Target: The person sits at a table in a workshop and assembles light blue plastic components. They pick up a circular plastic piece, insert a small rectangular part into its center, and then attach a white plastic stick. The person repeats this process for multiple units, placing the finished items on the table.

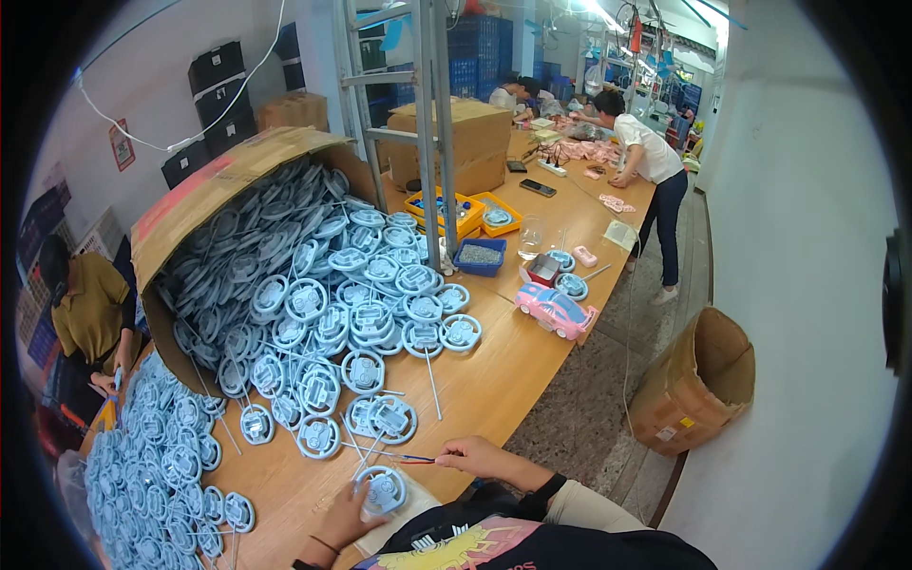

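Observation:
My left hand (344,518) is closed on the rim of a light-blue toy steering wheel (384,491), near the table's front edge. The wheel lies over a pale pad (415,502). In my right hand (472,456), the fingers pinch a slim tool (416,461) with red and blue parts; its exact kind is too small to tell. The tool points left, above the held wheel. Just beyond are more light-blue toy steering wheels (389,418), some with thin pale rods sticking out.
A large tipped cardboard box (237,157) spills wheels across the table (494,380). A metal frame (432,142), blue bin (480,256) and pink toy car (554,311) stand beyond. Right of the table is an open carton (698,380). Co-workers (646,152) work far off and at left.

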`<state>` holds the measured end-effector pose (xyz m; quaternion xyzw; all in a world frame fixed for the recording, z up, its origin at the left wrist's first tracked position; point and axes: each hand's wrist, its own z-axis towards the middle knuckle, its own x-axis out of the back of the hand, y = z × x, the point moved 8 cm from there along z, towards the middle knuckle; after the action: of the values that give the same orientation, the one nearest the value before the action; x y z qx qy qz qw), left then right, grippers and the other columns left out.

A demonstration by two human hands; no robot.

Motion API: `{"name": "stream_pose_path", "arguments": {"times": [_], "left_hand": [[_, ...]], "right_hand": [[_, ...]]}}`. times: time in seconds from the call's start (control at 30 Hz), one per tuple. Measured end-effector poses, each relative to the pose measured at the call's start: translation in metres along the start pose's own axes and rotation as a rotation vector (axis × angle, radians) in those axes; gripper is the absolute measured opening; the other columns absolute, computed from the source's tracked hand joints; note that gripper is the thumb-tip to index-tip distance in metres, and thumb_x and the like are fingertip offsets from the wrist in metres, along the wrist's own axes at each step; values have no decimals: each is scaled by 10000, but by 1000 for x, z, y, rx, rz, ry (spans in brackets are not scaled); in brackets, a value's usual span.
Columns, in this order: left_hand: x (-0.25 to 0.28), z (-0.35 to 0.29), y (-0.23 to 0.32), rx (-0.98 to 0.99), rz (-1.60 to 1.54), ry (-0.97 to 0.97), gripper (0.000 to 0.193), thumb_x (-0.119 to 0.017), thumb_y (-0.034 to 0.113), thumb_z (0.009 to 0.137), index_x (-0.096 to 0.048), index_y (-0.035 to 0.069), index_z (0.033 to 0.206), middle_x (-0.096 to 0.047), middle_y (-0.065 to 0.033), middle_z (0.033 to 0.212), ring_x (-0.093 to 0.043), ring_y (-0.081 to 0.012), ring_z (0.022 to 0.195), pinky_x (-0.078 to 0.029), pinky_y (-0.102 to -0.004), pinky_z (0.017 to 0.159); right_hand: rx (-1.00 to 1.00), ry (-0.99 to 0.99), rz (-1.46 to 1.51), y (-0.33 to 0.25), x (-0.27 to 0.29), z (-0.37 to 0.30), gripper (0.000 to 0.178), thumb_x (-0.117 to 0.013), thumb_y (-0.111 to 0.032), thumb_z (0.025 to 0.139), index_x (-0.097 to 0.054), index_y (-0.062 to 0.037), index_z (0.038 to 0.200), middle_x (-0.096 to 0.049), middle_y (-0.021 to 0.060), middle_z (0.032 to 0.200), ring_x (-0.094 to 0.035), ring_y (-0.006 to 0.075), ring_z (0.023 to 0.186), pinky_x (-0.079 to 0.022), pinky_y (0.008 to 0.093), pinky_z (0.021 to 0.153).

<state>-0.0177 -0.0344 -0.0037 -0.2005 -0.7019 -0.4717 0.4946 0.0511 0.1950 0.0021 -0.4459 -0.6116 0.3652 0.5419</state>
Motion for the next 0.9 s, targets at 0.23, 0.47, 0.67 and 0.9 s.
{"name": "stream_pose_path", "arguments": {"times": [0.23, 0.47, 0.67, 0.9], "left_hand": [[-14, 8, 11, -101, 196, 172, 637, -715, 259, 629, -447, 44, 1165, -448, -219, 1144, -474, -376, 991, -407, -413, 852], [24, 5, -26, 275, -97, 249, 408, -549, 230, 798, -460, -7, 1118, -587, -197, 832, -580, -349, 684, -472, -400, 606], [93, 13, 9, 174, -1468, 553, 342, -439, 261, 904, -435, 36, 1161, -579, -94, 1044, -602, -232, 889, -503, -394, 739], [54, 49, 53, 123, -1747, 282, 358, -508, 225, 874, -417, 78, 1187, -529, -73, 1147, -535, -231, 1032, -450, -368, 841]], "right_hand": [[31, 34, -19, -11, 5, -6, 240, -583, -281, 829, -617, -45, 860, -523, -13, 617, -467, 61, 567, -374, 223, 508], [-5, 87, 22, -12, 4, -6, 271, -620, -297, 804, -620, -30, 849, -576, 2, 675, -493, 56, 610, -392, 220, 543], [7, 57, 167, -34, 3, 2, 277, -657, -272, 780, -629, -8, 860, -578, -5, 680, -477, 41, 622, -385, 213, 550], [141, 138, 438, -88, 4, 13, 256, -622, -234, 813, -629, 14, 878, -547, -30, 663, -436, 26, 612, -354, 198, 533]]}}
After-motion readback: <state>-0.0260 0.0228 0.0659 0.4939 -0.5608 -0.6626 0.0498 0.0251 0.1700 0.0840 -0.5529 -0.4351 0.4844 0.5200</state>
